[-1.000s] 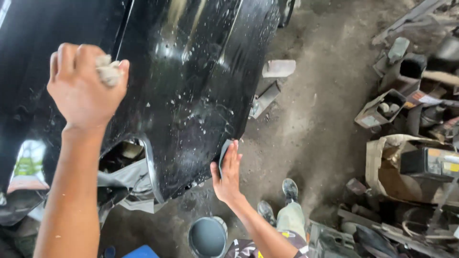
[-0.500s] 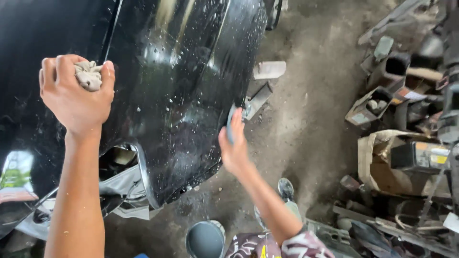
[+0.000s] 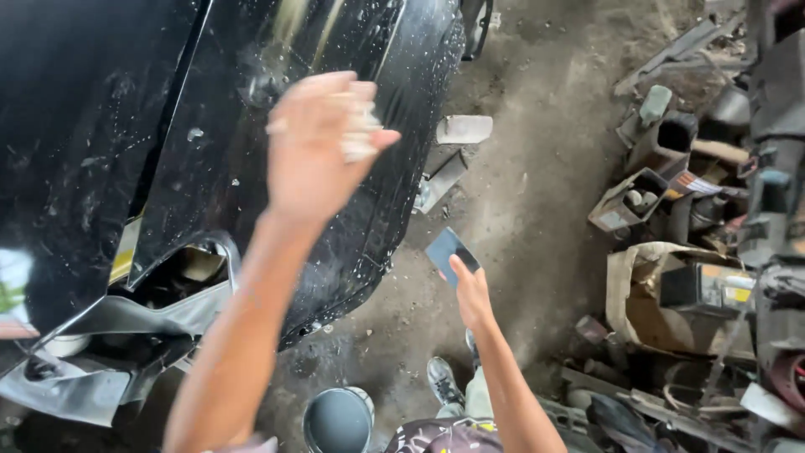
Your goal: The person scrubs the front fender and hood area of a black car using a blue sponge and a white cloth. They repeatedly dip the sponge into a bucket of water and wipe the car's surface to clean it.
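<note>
Above the wet black car panel (image 3: 210, 126), L hand (image 3: 323, 147) is raised, blurred, fingers curled around a pale wad (image 3: 360, 134). R hand (image 3: 471, 294) is lower, off the panel edge, pinching a dark rectangular sanding sheet (image 3: 451, 252) over the dirt floor (image 3: 537, 168). Grey bucket (image 3: 337, 419) sits below, near a shoe (image 3: 443, 382).
</note>
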